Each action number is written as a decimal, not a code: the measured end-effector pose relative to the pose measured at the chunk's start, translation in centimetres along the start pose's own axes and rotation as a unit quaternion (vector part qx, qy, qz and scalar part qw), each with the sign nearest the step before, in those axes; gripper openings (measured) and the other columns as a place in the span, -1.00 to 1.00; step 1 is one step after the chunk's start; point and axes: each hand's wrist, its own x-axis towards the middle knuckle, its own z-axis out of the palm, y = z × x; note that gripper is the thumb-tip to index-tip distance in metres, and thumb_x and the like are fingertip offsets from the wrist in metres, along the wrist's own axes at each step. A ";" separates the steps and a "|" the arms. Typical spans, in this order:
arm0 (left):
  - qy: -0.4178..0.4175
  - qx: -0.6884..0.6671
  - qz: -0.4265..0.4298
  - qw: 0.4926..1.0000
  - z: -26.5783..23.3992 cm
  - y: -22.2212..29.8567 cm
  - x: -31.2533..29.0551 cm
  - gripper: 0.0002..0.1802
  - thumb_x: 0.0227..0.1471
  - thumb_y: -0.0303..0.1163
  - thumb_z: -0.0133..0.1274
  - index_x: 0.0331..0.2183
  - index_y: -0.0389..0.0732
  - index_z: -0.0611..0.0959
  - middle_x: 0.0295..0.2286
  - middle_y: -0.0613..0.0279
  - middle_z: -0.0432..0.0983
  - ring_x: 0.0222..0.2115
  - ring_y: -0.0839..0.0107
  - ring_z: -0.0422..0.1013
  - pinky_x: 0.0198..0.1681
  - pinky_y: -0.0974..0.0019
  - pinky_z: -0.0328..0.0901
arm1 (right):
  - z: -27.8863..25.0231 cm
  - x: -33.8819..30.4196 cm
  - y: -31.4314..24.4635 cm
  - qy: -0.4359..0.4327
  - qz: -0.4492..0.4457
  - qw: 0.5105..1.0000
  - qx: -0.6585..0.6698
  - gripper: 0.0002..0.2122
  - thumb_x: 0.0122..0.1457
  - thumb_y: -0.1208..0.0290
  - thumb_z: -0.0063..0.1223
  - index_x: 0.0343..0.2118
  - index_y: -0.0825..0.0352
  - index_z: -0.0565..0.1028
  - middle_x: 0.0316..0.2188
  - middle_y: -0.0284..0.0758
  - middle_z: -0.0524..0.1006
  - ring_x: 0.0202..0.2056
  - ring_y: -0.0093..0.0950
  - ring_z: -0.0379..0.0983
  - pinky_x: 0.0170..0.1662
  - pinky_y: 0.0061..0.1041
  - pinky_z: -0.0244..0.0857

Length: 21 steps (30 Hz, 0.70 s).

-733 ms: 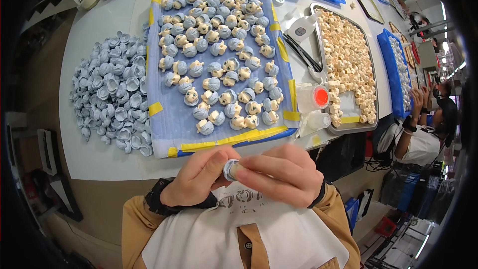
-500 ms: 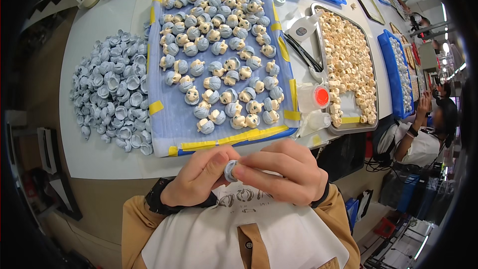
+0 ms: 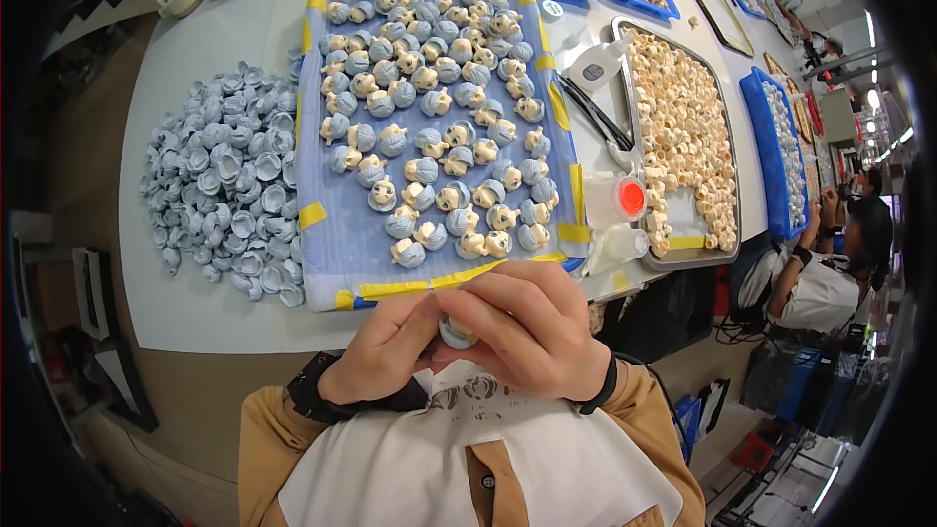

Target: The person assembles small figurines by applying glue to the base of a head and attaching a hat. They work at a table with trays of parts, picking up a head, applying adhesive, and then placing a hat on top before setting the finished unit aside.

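In front of my chest, both hands come together on a small grey-blue doll hair piece (image 3: 455,335) with a paler part showing in it. My left hand (image 3: 383,349) pinches it from the left, and my right hand (image 3: 532,332) curls over it with bent fingers, hiding much of it. Just beyond them lies a blue cloth-lined tray (image 3: 327,224), its edges taped in yellow. Many small doll heads (image 3: 452,197) with cream faces and blue-grey hair lie on it. On the left, loose hair pieces (image 3: 229,166) form a heap on the white table.
A metal tray (image 3: 737,252) of cream head parts (image 3: 673,127) stands at the right. Between the trays are a white squeeze bottle (image 3: 597,63), black-bladed tweezers or scissors (image 3: 595,112) and a red-topped cup (image 3: 630,198). A person (image 3: 820,278) sits at the far right.
My right hand has turned and closed further over the hair piece, its knuckles now higher. Both hands still hold it. The table view has shifted slightly.
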 end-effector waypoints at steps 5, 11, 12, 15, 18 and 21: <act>0.103 0.062 0.074 0.990 -1.0 0.1 -0.6 -0.68 0.19 -0.32 -0.29 -0.08 -0.28 0.33 -0.43 0.25 0.36 -0.60 0.64 0.24 -0.59 0.57 0.12 | -0.2 -0.2 -0.2 0.008 0.025 1.000 0.015 -0.63 -0.26 0.30 0.21 -0.36 0.41 0.49 -0.44 -0.28 0.42 -0.49 -0.38 0.37 -0.49 -0.50 0.26; 0.360 -0.106 0.297 0.878 -1.2 2.1 -2.2 -0.61 0.12 -0.34 -0.20 -0.05 -0.33 0.25 -0.32 0.07 0.37 -0.59 0.57 0.27 -0.56 0.61 0.18 | -0.9 0.6 1.1 -0.043 0.111 0.993 -0.020 -0.62 -0.28 0.30 0.26 -0.36 0.38 0.46 -0.46 -0.32 0.39 -0.48 -0.41 0.32 -0.48 -0.50 0.24; 0.279 -0.089 0.261 0.920 -1.3 1.8 -2.6 -0.62 0.13 -0.30 -0.20 -0.07 -0.34 0.26 -0.37 0.06 0.37 -0.60 0.58 0.26 -0.57 0.61 0.17 | -0.6 1.0 1.4 -0.065 0.127 0.989 -0.031 -0.62 -0.29 0.30 0.26 -0.37 0.38 0.45 -0.46 -0.32 0.39 -0.47 -0.41 0.32 -0.46 -0.50 0.24; 0.115 0.017 0.162 0.980 -1.1 1.5 -2.7 -0.54 0.16 -0.11 -0.22 -0.16 -0.37 0.32 -0.61 0.15 0.32 -0.64 0.59 0.20 -0.63 0.58 0.10 | 1.5 3.1 2.5 -0.095 0.159 0.980 -0.075 -0.58 -0.25 0.43 0.24 -0.22 0.33 0.42 -0.35 -0.28 0.40 -0.36 -0.34 0.33 -0.38 -0.47 0.28; 0.095 0.037 0.183 0.978 -1.6 0.9 -2.7 -0.52 0.16 -0.08 -0.23 -0.18 -0.36 0.32 -0.64 0.23 0.24 -0.65 0.56 0.17 -0.63 0.54 0.07 | 3.0 5.8 2.0 -0.080 0.182 0.972 -0.123 -0.51 -0.26 0.49 0.24 -0.13 0.31 0.40 -0.27 -0.22 0.40 -0.30 -0.28 0.34 -0.32 -0.44 0.30; 0.121 0.023 0.198 0.972 -1.8 0.7 -2.9 -0.41 0.11 0.05 -0.24 -0.19 -0.36 0.32 -0.62 0.27 0.21 -0.65 0.54 0.16 -0.61 0.53 0.07 | 0.2 6.4 0.2 -0.106 0.183 0.974 -0.082 -0.47 -0.24 0.50 0.22 -0.08 0.30 0.39 -0.18 -0.16 0.38 -0.20 -0.25 0.33 -0.22 -0.43 0.29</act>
